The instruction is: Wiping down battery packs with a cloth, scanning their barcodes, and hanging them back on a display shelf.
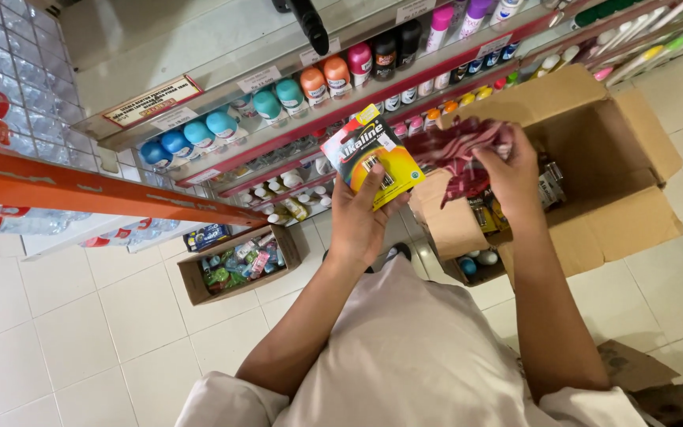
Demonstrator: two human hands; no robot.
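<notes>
Arms reach forward and down from a pale shirt, bare to the elbows. The left hand is raised in front of the shelves, its fingers closed around a flat blister pack of batteries, yellow, black and red, held upright and tilted slightly, thumb across its face. The right hand sits just beside it to the right, fingers curled tight into a red-and-white checked cloth bunched over the near flap of an open cardboard box. More battery packs lie inside that box below the hand.

Behind the hands, sloped shelves carry rows of roll-on bottles with blue, teal, orange, pink and black caps, with small white price tags along the rails. A red-bordered white sign is fixed at the upper shelf edge. On the tiled floor to the left stands a smaller open carton filled with small colourful packets.
</notes>
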